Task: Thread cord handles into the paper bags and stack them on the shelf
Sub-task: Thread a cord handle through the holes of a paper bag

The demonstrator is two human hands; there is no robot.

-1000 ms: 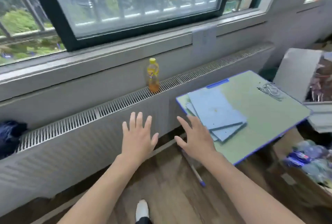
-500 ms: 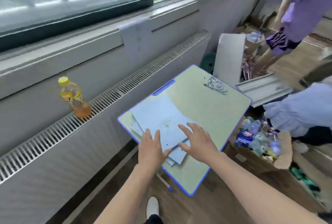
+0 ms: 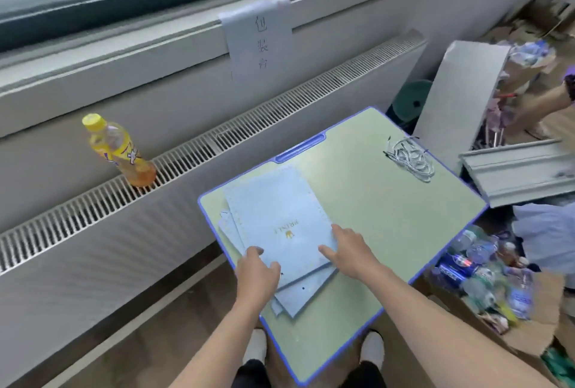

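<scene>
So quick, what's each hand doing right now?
Left hand: open, fingers resting on the near edge of the flat paper bags.
Right hand: open, fingers lying on the top bag's right edge.

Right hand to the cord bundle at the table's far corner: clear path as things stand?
Probably yes. The right hand rests on the paper bags; only bare tabletop lies between it and the cords.

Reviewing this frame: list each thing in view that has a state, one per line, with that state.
Paper bags: flat, in a loose, fanned stack on the table, no cords threaded.
Cord handles: loose bundle at the table's far right corner, untouched.
Left hand: fingers resting on the stack's near left edge.
Right hand: fingers resting on the top bag's right edge.
Bottle: upright on the radiator grille, capped.
Table: unfolded.
</scene>
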